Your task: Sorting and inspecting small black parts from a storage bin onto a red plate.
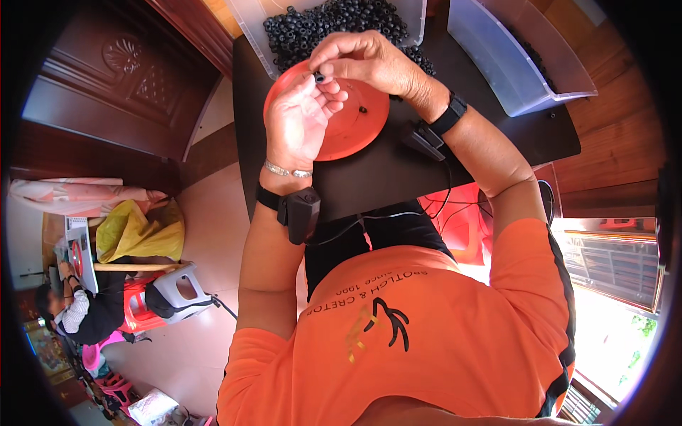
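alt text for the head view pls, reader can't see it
Both hands, left hand and right hand, pinch a small black ring-shaped part above a round red plastic tray on a dark table. Behind it sits a clear plastic bin of black ring-shaped parts; a second clear bin stands to the right.

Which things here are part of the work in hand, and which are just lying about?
In use:
- left hand and right hand, pinching a small black part
- red round tray with one loose black piece
- clear bin of black beads

Lying about:
- second clear bin
- yellow bag
- red stool
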{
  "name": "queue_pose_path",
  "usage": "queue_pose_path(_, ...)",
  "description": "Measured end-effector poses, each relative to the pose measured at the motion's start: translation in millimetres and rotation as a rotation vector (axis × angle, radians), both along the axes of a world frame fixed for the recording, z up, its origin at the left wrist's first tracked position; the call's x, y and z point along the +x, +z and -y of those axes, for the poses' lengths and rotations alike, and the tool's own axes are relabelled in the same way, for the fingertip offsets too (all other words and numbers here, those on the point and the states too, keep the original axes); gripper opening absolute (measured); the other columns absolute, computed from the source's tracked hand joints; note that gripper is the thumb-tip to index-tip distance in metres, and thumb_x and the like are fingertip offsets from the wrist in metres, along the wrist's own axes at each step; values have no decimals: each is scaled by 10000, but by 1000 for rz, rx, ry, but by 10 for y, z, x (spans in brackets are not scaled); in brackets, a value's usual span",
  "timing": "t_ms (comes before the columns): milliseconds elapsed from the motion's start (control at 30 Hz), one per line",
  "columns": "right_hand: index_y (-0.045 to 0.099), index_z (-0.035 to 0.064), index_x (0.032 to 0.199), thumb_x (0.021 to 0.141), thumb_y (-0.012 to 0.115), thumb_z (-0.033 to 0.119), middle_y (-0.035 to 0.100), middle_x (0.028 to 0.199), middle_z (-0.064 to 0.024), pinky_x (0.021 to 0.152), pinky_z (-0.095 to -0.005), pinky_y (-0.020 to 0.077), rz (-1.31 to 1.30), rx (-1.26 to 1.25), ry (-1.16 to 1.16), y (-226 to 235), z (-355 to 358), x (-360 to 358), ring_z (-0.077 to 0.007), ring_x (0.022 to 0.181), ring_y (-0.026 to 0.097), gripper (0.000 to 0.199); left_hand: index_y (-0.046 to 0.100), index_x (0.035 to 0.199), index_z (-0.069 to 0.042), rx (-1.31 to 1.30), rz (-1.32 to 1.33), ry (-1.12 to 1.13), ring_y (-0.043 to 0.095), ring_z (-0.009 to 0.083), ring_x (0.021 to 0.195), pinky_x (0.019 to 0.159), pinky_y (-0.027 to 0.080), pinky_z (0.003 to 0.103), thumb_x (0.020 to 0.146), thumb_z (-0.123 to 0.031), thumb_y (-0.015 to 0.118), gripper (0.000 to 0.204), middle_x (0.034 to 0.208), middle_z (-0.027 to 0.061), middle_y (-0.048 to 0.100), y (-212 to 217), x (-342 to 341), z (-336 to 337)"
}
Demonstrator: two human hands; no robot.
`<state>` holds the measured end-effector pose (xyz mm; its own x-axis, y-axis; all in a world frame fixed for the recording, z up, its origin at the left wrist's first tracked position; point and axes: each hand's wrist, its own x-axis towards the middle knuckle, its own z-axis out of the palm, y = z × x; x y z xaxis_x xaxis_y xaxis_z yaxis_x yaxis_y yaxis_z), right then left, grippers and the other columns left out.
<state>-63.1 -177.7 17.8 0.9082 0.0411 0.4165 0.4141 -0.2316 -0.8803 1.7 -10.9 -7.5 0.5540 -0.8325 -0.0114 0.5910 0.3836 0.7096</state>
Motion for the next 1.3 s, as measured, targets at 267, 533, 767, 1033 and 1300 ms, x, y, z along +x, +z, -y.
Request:
queue_pose_path(267, 635, 14, 940, 865, 613, 51, 637, 912, -19, 841, -255, 469, -46, 16, -5, 28, 2, -7, -97, 895, 584, 87, 559, 973, -11, -10, 13, 5, 597, 239, 820, 758, 468, 334, 904, -182, 500, 194, 858, 105, 593, 34, -13, -7)
queue_pose_path(533, 637, 15, 940, 854, 622, 33, 626, 972, -29, 856, -262, 466, -5, -30, 11, 53, -14, -38, -106, 925, 581, 90, 557, 982, -7, -23, 16, 9, 597, 241, 819, 763, 465, 334, 907, -186, 498, 203, 857, 106, 592, 42, -9, -23)
queue_pose_path(767, 640, 12, 941, 869, 620, 74, 641, 900, -11, 777, -231, 487, -28, -60, -125, 142, 54, -66, -92, 823, 597, 97, 573, 936, 0, -43, 12, -1, 598, 247, 825, 763, 462, 331, 911, -194, 493, 212, 864, 108, 594, 55, -4, -41)
queue_pose_path(1033, 644, 28, 796, 725, 683, 199, 634, 682, -70, 583, -317, 450, -389, -879, -117, 246, 67, -210, -202, 640, 604, 189, 576, 916, 7, -41, -16, 94, 604, 249, 808, 740, 469, 333, 921, -196, 481, 224, 855, 106, 592, 47, 59, -61)
queue_pose_path(1300, 646, 27, 778, 703, 665, 201, 616, 665, -110, 589, -358, 453, -317, -1085, -83, 94, 0, -123, -279, 644, 592, 191, 578, 916, 8, -50, -6, 87, 605, 249, 807, 733, 470, 331, 922, -189, 478, 221, 869, 109, 602, 35, 74, -52)
